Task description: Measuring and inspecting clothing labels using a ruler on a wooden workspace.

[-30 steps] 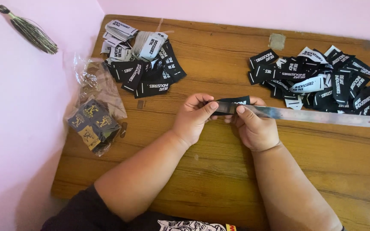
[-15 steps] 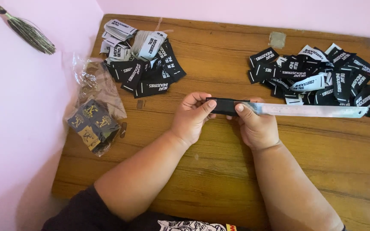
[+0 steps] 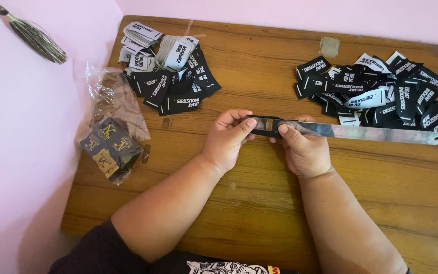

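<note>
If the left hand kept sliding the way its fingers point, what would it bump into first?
Probably the right hand. The left hand points rightward along the black label and metal ruler both hands pinch, and the right hand's fingers sit just beyond.

Both forearms bare, I noted, angled inward from the lower frame. Left hand (image 3: 227, 138) and right hand (image 3: 303, 148) met at centre, knuckles up, thumbs and forefingers pinched toward each other. Wrists were held low and near level.

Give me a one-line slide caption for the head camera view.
Both hands, left hand and right hand, fold a black label around a metal ruler on a wooden table.
</note>
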